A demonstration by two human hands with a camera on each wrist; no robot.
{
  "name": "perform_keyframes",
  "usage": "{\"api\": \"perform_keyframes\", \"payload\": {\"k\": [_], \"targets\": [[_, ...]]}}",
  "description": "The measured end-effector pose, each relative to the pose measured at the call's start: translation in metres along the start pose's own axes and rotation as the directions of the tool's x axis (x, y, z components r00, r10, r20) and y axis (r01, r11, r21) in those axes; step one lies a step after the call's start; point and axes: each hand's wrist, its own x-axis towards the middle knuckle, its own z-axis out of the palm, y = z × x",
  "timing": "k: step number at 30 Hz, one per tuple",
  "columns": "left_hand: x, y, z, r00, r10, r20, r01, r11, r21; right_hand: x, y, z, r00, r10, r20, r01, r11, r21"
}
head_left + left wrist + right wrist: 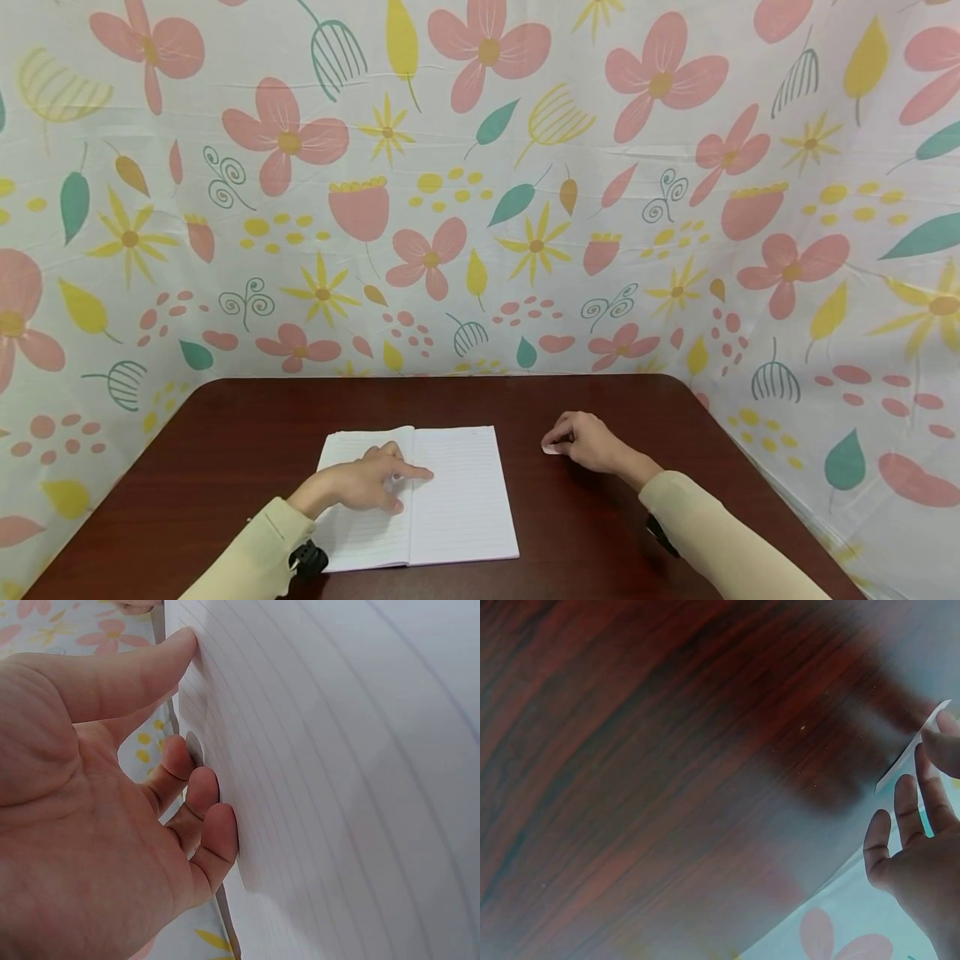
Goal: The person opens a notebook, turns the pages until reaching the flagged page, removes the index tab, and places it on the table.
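Note:
An open lined notebook (465, 517) lies on the table, with my left hand (363, 483) over its left page and centre fold. The left index finger points across onto the right page. In the left wrist view, the left hand (97, 795) has its thumb and bent fingertips against the lined paper (337, 780). To the right of the notebook, my right hand (592, 442) pinches a small, flat white piece (551, 449) low over the table. The right wrist view shows the white piece (911, 750) as a thin strip by the thumb of the right hand (922, 847).
A dark reddish-brown wooden table (247, 467) carries the notebook. Behind and beside it hangs a white cloth (480, 333) printed with flowers and leaves. Black bands (307, 560) show at both sleeve cuffs.

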Motion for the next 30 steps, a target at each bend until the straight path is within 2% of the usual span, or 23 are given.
{"api": "perform_keyframes", "payload": {"k": [6, 20, 30], "targets": [[-0.0003, 0.0012, 0.0006, 1.0, -0.018, -0.005, 0.018, 1.0, -0.009, -0.0003, 0.0009, -0.0003, 1.0, 0.012, 0.004, -0.012, 1.0, 0.006], [-0.0006, -0.0003, 0.0006, 1.0, 0.003, -0.009, -0.003, 1.0, -0.007, 0.0015, 0.0032, -0.0018, 0.997, 0.035, 0.064, -0.038, 0.999, 0.032], [-0.0007, 0.0005, 0.0007, 1.0, -0.008, -0.013, 0.007, 1.0, -0.019, -0.0005, 0.0006, -0.0053, 0.989, 0.115, 0.098, -0.12, 0.992, 0.046]]}}
